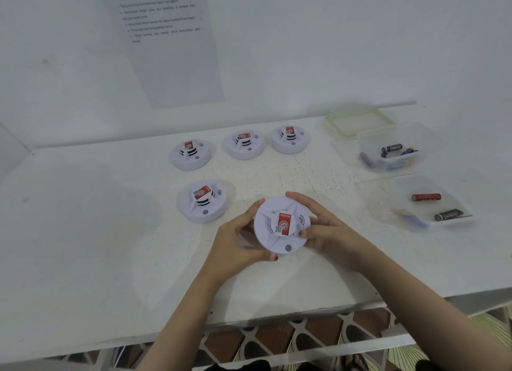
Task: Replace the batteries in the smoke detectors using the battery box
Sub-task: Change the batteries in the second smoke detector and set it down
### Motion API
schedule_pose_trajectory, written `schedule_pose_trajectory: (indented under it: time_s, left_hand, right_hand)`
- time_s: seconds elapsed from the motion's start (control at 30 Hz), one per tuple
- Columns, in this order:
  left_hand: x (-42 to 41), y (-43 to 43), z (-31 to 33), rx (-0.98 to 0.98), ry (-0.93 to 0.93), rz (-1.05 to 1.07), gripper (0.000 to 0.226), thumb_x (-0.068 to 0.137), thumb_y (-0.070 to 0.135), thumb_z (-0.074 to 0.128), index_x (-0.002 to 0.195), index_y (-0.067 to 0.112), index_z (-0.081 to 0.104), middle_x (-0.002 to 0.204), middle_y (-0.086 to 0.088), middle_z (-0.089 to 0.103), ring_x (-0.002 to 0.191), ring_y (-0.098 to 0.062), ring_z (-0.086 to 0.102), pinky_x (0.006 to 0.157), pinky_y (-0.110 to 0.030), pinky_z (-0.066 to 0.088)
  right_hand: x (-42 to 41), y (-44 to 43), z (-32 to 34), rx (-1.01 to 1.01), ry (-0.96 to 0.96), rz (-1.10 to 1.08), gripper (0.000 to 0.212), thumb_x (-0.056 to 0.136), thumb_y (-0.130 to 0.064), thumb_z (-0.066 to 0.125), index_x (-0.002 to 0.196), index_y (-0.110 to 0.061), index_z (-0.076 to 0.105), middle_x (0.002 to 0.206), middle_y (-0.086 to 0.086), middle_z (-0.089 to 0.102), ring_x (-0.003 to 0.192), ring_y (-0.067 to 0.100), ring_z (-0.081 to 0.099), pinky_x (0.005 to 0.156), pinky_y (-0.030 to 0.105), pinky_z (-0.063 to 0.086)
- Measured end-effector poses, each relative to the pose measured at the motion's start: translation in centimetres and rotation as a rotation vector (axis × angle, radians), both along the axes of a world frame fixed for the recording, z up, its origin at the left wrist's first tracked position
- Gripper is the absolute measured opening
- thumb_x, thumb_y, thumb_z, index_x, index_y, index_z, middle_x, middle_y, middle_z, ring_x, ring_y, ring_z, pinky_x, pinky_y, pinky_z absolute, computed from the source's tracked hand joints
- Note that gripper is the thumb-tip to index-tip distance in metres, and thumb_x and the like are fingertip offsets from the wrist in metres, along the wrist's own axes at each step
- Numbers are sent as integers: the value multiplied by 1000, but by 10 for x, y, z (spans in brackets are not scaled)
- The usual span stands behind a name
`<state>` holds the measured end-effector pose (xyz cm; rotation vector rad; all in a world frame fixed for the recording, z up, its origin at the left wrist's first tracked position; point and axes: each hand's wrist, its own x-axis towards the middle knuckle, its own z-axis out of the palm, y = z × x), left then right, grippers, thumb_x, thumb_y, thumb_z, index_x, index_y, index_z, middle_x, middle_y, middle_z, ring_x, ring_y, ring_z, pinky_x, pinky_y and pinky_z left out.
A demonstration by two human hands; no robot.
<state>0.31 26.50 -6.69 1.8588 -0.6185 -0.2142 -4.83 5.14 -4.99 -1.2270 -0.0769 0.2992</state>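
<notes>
Round white smoke detector with a red label sits gripped between both hands above the white counter, left hand and right hand clasping its rim; the clear plastic battery box stands far right

Soft, even, bright light; faint shadows under the hands; wide-angle bending and blur toward the edges

The white table carries four white smoke detectors — three in a back row, one nearer. At right stand a green-rimmed lid, a clear battery box and a second clear container holding loose batteries.
</notes>
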Motion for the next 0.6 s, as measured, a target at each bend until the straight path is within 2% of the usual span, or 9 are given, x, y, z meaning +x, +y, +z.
schedule_pose_trajectory:
  time_s: [0.13, 0.3, 0.43, 0.6]
  left_hand:
    - [0, 0, -1, -12, 4, -3, 96, 54, 17, 92, 139, 25, 48, 125, 23, 61, 106, -7, 60, 86, -12, 47]
    - [-1, -1, 0, -15, 5, -7, 96, 54, 20, 90, 140, 22, 47, 127, 18, 62, 107, -6, 60, 87, -13, 47]
    - [-1, -1, 1, -15, 11, -9, 96, 53, 30, 87, 140, 22, 47, 127, 20, 61, 108, -4, 60, 88, -14, 47]
    - [-2, 0, 1, -3, 1, -7, 96, 55, 24, 89, 140, 21, 47, 127, 16, 62, 107, -6, 60, 87, -15, 48]
  right_hand:
    - [0, 0, -3, 9, -14, 3, 68, 74, 6, 49, 132, -30, 48, 128, 16, 57, 111, 27, 58, 88, 35, 51]
    - [-1, 1, -3, -1, -23, -6, 68, 74, 8, 47, 131, -30, 49, 126, 14, 59, 110, 26, 60, 86, 33, 52]
    - [-2, 2, -3, -14, -29, -20, 69, 74, 8, 46, 130, -31, 49, 126, 11, 60, 111, 25, 60, 85, 32, 52]
    - [-3, 2, -3, -39, -34, -36, 68, 73, 6, 48, 129, -32, 50, 123, 7, 63, 109, 23, 62, 81, 30, 52]
